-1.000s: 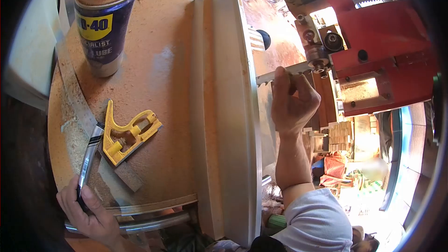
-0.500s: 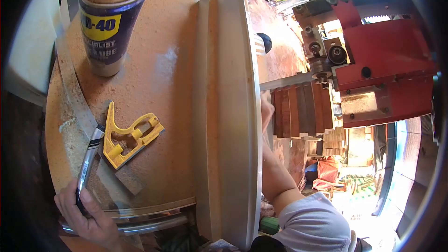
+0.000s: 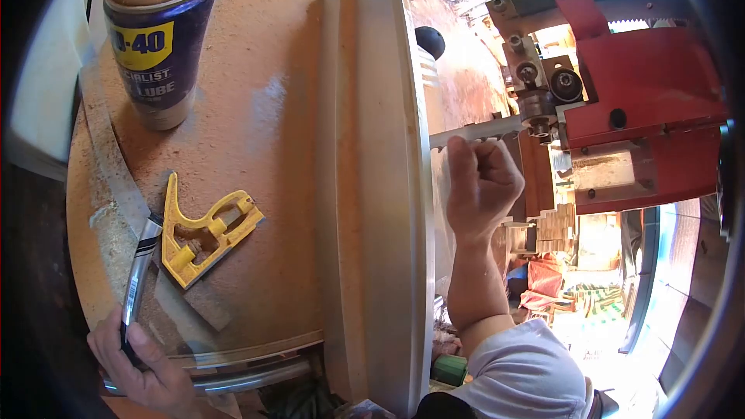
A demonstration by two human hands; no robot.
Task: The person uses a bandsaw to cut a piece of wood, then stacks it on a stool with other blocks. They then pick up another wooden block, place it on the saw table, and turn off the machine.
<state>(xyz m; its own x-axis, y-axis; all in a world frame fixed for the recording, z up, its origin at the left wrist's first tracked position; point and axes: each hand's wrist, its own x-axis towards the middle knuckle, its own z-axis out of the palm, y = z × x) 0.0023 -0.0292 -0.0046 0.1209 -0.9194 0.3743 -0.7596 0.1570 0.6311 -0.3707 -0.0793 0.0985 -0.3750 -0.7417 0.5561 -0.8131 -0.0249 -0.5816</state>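
My left hand (image 3: 140,361), at the lower left, is closed around a slim silver-and-black tube with a barcode (image 3: 133,295). Its upper end meets a yellow combination square head (image 3: 203,242), which lies on the dusty board beside a flat steel rule (image 3: 115,167). Behind them a WD-40 can (image 3: 151,77) stands upright. My right hand (image 3: 485,186) is a fist beyond the long pale metal rail (image 3: 388,186), with the thumb along its side. Its knuckles are close to the toothed saw blade (image 3: 481,132), overlapping it in this view; nothing shows in the fist.
A red saw machine (image 3: 652,101) with a guide roller assembly (image 3: 539,105) fills the upper right. Stacked wood (image 3: 537,178) sits behind my right hand. Below the board runs a shiny metal tube (image 3: 248,379). A black knob (image 3: 429,43) shows past the rail.
My right hand has come out from behind the rail, moving right and up into view as a fist. My left hand still holds the tube; the view has shifted slightly.
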